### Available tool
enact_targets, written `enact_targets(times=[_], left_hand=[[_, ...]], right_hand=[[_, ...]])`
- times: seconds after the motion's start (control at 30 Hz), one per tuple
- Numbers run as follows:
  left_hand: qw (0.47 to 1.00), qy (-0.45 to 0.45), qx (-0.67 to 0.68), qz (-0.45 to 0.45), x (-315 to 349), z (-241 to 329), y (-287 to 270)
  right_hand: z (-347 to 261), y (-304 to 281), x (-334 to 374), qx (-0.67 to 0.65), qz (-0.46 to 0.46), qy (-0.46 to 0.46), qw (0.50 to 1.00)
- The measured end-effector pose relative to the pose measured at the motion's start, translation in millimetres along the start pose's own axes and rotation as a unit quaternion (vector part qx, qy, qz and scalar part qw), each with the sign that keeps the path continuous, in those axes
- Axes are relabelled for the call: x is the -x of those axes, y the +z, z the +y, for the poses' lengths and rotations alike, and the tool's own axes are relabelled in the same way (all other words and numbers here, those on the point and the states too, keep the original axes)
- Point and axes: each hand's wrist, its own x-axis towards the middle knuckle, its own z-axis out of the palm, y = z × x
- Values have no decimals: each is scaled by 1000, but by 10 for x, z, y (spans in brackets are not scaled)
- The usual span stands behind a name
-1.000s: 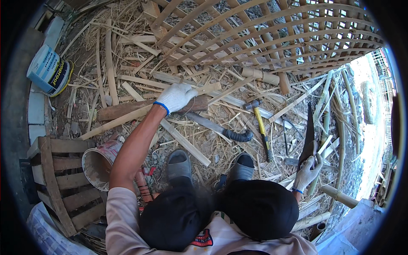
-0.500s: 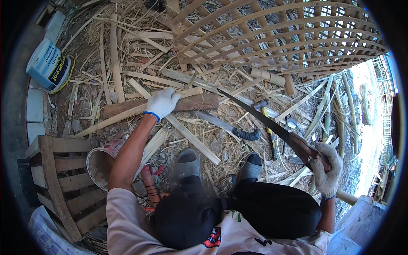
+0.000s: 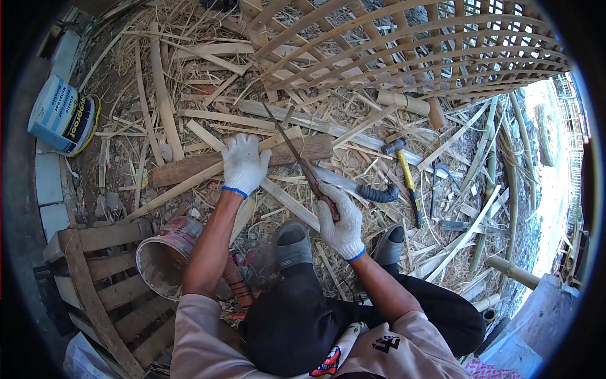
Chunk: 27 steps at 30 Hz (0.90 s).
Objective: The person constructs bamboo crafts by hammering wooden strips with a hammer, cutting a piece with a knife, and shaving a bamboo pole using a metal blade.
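Note:
My left hand (image 3: 244, 164), in a white knit glove with a blue cuff, grips a split bamboo strip (image 3: 180, 191) and holds it down across a brown wood block (image 3: 196, 169). The strip's cut end (image 3: 289, 134) sticks out beyond the fingers to the right. My right hand (image 3: 341, 222), gloved alike, is closed round the wooden handle of a handsaw (image 3: 297, 150). Its dark blade is seen nearly edge-on and points up and left, close to the strip's end. Whether the teeth touch the bamboo I cannot tell.
Near my right hand lie a knife with a black-wrapped handle (image 3: 377, 193) and a yellow-handled hammer (image 3: 409, 182). A bamboo lattice (image 3: 404, 47) spans the far right. At left are a paint bucket (image 3: 58, 117), a dirty pail (image 3: 165, 256) and a wooden crate (image 3: 95, 294). Bamboo scraps litter the ground.
My right hand has brought the saw in from the far right, so its blade now lies by the strip's end. My left hand stays on the strip, its fingers turned more forward.

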Motion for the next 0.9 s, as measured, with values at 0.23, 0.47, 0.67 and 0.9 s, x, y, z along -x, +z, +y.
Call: enact_targets(times=[0.23, 0.47, 0.67, 0.9], left_hand=[[993, 72, 69, 69, -94, -74, 97], [996, 32, 47, 76, -188, 33, 129], [994, 54, 36, 86, -174, 33, 161], [995, 50, 32, 84, -221, 72, 186]], right_hand=[[-49, 251, 255, -110, -80, 208, 969], [-18, 283, 486, -60, -36, 121, 990], [-82, 476, 223, -73, -27, 157, 985], [15, 257, 448, -31, -63, 170, 983]])
